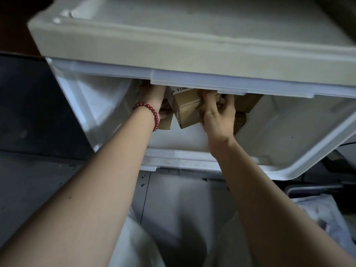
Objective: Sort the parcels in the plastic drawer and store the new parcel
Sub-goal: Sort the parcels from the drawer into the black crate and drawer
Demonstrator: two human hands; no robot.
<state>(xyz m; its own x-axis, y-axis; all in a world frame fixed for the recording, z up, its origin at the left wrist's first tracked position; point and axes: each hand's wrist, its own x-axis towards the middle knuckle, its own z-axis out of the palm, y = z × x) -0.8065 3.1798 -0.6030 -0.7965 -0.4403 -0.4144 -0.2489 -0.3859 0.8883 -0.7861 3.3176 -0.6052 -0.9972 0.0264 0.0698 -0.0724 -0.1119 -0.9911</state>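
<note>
Cabinet top [192, 45] over parcels [187, 110] in drawer [308, 166]

No text is showing clearly enough to read; a white label [178, 91] among the cardboard parcels [187, 112] is showing only blurred dark bars.

The white, translucent plastic drawer [279, 135] is pulled open across the centre and right of the frame. Brown cardboard parcels lie at its rear, centre frame: a tilted parcel [187, 110], a second parcel [166, 123] just left of it, and further parcels [248, 104] to the right, partly hidden.
</note>
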